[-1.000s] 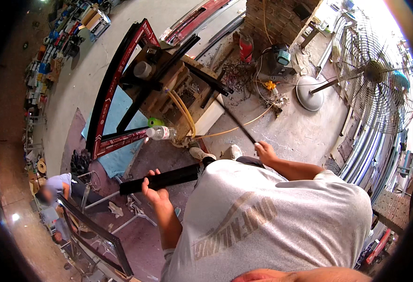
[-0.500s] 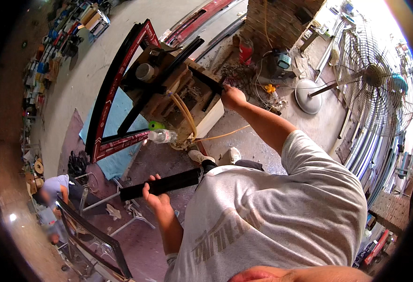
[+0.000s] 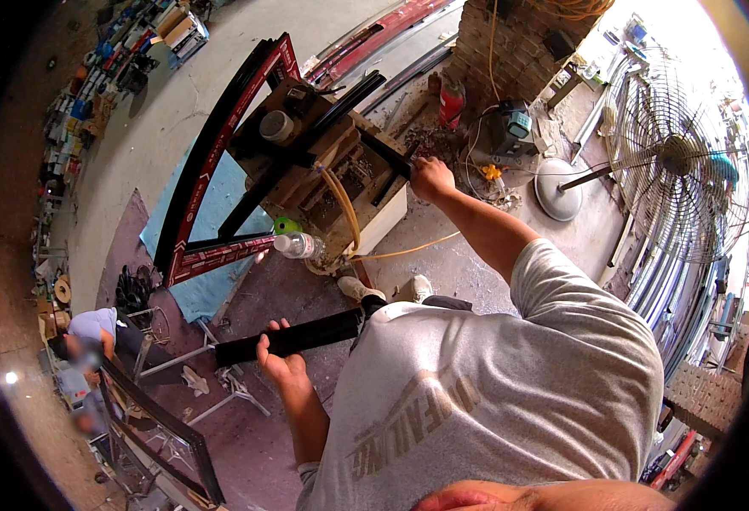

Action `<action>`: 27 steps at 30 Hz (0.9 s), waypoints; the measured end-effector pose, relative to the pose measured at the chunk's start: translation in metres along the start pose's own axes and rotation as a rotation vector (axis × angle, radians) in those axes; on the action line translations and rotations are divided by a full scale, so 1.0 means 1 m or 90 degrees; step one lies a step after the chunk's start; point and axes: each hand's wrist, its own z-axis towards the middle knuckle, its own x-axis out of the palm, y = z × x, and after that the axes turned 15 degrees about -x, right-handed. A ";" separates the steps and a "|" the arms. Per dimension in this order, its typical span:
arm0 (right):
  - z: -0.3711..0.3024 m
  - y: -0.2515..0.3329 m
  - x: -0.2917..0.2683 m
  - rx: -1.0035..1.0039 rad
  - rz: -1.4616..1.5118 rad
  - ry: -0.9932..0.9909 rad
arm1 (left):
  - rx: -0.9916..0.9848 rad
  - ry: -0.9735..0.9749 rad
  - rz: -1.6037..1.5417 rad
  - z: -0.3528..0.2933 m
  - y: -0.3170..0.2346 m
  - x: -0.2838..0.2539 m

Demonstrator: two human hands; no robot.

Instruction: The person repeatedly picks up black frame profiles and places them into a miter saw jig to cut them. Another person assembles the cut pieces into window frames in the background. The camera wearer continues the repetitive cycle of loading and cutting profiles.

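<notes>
My left hand (image 3: pixel 284 361) is closed round a long, flat black bar (image 3: pixel 321 335), held level at my left side with its right end close against my shirt. Out in front, my right hand (image 3: pixel 432 179) grips the near end of a second black bar (image 3: pixel 383 152), which reaches over the right side of a worn wooden workbench (image 3: pixel 383 223). Across the left of that bench lies a large black frame with red printed strips (image 3: pixel 195 192). A clear plastic bottle (image 3: pixel 304 247) and a green roll (image 3: pixel 286 226) sit by the bench's near corner.
Yellow hose (image 3: pixel 344 204) loops over the bench, beside a white tub (image 3: pixel 276 127). A big standing fan (image 3: pixel 674 155) is at right, near a red canister (image 3: pixel 451 106) and brick pillar (image 3: pixel 495 53). At lower left, a person (image 3: pixel 93 330) bends by another black frame (image 3: pixel 195 443).
The whole view has shifted slightly. Both hands keep their grips on the two black bars, and their positions have barely altered.
</notes>
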 end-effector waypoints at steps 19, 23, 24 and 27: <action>-0.155 0.218 -0.048 -0.398 0.430 0.425 | -0.096 0.132 -0.019 -0.009 0.034 0.028; -0.152 0.220 -0.066 -0.391 0.486 0.438 | -0.109 0.114 -0.065 -0.024 0.043 0.033; -0.152 0.216 -0.061 -0.443 0.481 0.422 | -0.118 0.126 -0.072 -0.027 0.042 0.032; -0.158 0.222 -0.067 -0.508 0.426 0.365 | -0.119 0.126 -0.056 -0.030 0.045 0.016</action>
